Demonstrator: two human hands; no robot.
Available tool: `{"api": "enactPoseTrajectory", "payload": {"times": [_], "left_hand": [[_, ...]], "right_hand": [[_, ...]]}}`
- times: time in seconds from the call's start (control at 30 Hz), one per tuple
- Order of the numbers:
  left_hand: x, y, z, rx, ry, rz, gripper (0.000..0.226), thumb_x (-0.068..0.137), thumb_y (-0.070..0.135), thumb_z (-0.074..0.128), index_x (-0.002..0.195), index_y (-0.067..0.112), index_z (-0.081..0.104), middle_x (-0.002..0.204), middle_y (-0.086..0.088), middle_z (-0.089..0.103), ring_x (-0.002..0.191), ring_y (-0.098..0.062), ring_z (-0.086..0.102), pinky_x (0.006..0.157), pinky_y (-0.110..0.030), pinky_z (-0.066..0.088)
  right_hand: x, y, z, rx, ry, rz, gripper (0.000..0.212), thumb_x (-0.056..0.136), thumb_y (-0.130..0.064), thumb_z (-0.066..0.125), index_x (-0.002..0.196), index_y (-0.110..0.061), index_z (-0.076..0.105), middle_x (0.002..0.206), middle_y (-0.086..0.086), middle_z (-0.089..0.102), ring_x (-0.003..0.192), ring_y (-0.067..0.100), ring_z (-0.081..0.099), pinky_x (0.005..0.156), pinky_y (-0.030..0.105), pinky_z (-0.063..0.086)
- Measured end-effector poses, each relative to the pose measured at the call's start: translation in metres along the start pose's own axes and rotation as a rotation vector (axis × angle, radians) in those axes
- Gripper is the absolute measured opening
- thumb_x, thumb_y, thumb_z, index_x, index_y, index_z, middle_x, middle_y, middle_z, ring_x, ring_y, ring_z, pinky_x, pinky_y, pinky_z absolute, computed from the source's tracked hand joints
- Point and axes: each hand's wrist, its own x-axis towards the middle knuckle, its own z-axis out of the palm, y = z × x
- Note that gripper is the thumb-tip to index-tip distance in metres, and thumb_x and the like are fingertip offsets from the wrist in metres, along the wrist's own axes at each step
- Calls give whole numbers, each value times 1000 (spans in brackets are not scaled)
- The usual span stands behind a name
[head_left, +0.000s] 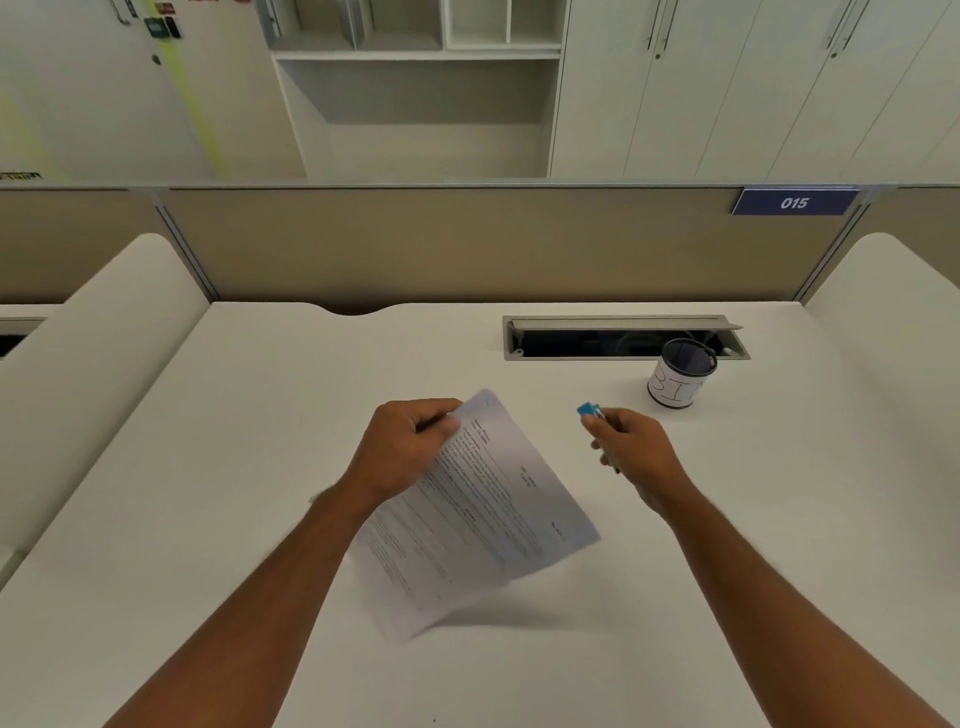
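My left hand (410, 447) pinches the top corner of a printed sheet of paper (478, 519) and holds it tilted above the white desk (260, 467), where it casts a shadow. My right hand (631, 444) grips a slim pen-like tool with a blue cap (589, 410); the blue end sticks out above my fingers and a dark tip shows below them. The two hands are apart, the right one a short way right of the paper.
A small dark cup with a white label reading "BIN" (678, 379) stands at the back right of the desk. Behind it lies an open cable tray slot (623, 338). A beige partition (467, 244) with a "015" sign (795, 202) closes the far edge.
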Motion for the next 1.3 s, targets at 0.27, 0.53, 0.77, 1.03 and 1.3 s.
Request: {"api": "enactPoseTrajectory", "payload": {"times": [0.27,0.53,0.77,1.03,1.3], "left_hand": [[-7,-9,11,-325,221,-126,18,99,19,62,93,28,76,90,9,80,76,-9,75,62,-20,57],[-15,-10,25,-408,295,-92,13,98,32,57,103,28,69,98,5,79,87,-18,75,71,-31,62],[-14,-6,27,-392,345,-18,14,98,30,57,97,39,68,94,13,76,83,-10,70,67,-22,57],[-13,1,27,-441,414,48,17,99,25,55,96,37,68,93,15,75,82,-8,68,65,-20,54],[-11,8,22,-549,508,126,15,102,17,55,98,24,69,106,7,77,94,-15,69,75,-26,55]], "right_hand": [[7,96,-11,-458,240,255,24,92,-26,63,87,-3,61,85,14,66,79,31,58,69,36,43],[-11,131,-16,-610,327,244,35,96,-20,62,106,13,62,103,34,61,102,50,56,88,48,44],[-21,80,-8,-376,313,122,62,80,2,59,140,-10,47,137,17,50,127,36,48,103,48,41],[-46,35,22,275,-267,-139,59,81,8,61,129,-27,60,128,-7,69,119,11,64,100,40,53],[-49,57,39,197,-56,-85,20,95,-8,64,97,-22,77,98,-2,79,101,25,71,97,49,54]]}}
